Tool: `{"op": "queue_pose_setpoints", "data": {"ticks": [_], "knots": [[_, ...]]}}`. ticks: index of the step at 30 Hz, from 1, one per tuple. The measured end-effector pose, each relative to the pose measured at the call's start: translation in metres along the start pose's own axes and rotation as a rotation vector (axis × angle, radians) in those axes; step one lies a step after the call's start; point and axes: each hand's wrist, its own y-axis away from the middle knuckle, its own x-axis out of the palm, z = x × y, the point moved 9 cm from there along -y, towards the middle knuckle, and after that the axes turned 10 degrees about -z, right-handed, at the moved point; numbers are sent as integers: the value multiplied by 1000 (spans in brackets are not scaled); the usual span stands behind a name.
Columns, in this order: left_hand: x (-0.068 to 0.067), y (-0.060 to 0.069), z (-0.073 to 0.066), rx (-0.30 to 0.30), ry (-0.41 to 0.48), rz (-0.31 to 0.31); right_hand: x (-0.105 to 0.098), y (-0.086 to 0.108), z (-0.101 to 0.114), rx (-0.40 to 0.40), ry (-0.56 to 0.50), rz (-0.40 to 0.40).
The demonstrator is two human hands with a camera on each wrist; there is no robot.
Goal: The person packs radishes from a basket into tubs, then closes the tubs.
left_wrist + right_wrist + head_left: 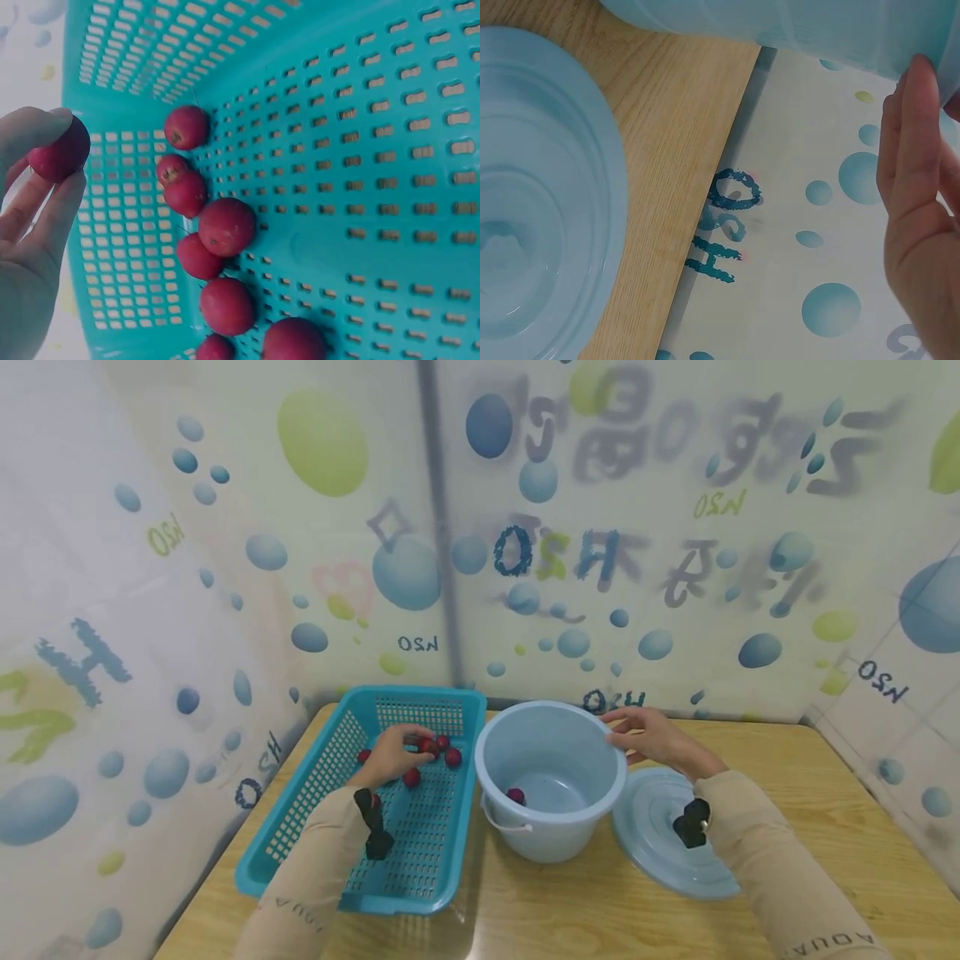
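My left hand (392, 755) pinches a dark red round fruit (61, 152) between thumb and fingers, held above the teal basket (251, 878). Several more red fruits (227, 228) lie on the basket floor, in a rough row near one end wall in the left wrist view. To the right of the basket stands a light blue bucket (551, 839) with one red fruit (516, 795) at its bottom. My right hand (651, 739) touches the bucket's right rim, the fingers nearly straight along its outside in the right wrist view.
A round light blue lid (675, 860) lies on the wooden table (555, 910) to the right of the bucket, partly under my right forearm. The bucket's white handle (507, 827) hangs at its front left. A wall covering (540, 635) with printed bubbles stands behind the table.
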Motion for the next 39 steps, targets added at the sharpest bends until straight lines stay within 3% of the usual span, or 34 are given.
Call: {"op": "queue_pose_setpoints", "data": {"ticks": [13, 27, 39], "knots": [[-1, 15, -44, 136, 101, 98, 0, 1, 3, -14, -10, 4], [-10, 18, -69, 118, 178, 82, 1, 2, 3, -14, -15, -1], [-9, 17, -97, 190, 246, 75, 1, 2, 4, -30, -15, 4]]}}
